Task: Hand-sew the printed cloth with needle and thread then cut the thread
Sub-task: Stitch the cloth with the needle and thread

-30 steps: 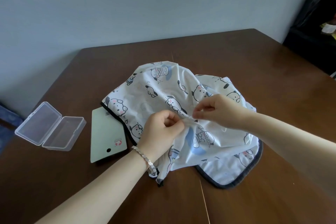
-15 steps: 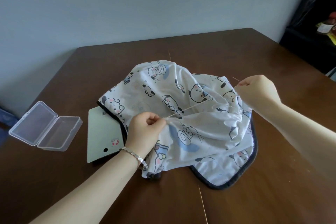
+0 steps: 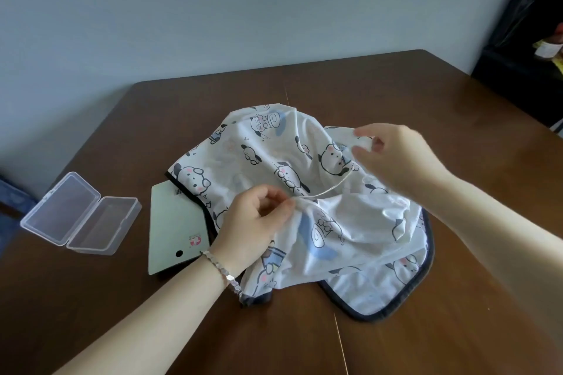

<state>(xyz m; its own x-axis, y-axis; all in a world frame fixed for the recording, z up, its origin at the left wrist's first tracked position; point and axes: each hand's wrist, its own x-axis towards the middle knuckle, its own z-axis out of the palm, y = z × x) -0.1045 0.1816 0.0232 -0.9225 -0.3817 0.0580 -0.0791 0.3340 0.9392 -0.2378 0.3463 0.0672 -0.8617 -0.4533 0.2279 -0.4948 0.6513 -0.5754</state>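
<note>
1. Nearest the camera, two bare forearms reach forward over a dark brown wooden tabletop (image 3: 457, 119); a silver beaded bracelet (image 3: 224, 271) circles the left wrist.
2. At centre, the left hand (image 3: 253, 222) has thumb and forefinger pressed together, pinching a fold of the printed cloth (image 3: 344, 222) where a pale thread (image 3: 327, 189) comes out.
3. Heaped loosely on the middle of the tabletop, the cloth is white with cartoon puppy faces and blue patches, and has a dark bound edge.
4. It looks thin, light and limp, likely to slide and bunch, so the best hold seems to be a firm pinch right beside the stitch.
5. Further back to the right, the right hand (image 3: 393, 155) is raised over the cloth, fingers curled with thumb and forefinger nearly meeting; the thread runs up to it in a slack line. No needle can be made out.
6. Left of the cloth, partly tucked under it, lies a pale green card (image 3: 175, 228) with a barcode, a small red and white logo and a punched hole; its lettering is too small to read.
7. Far left, a clear plastic case (image 3: 80, 213) lies open.
8. Behind the tabletop rises a plain grey wall (image 3: 213, 9).
</note>
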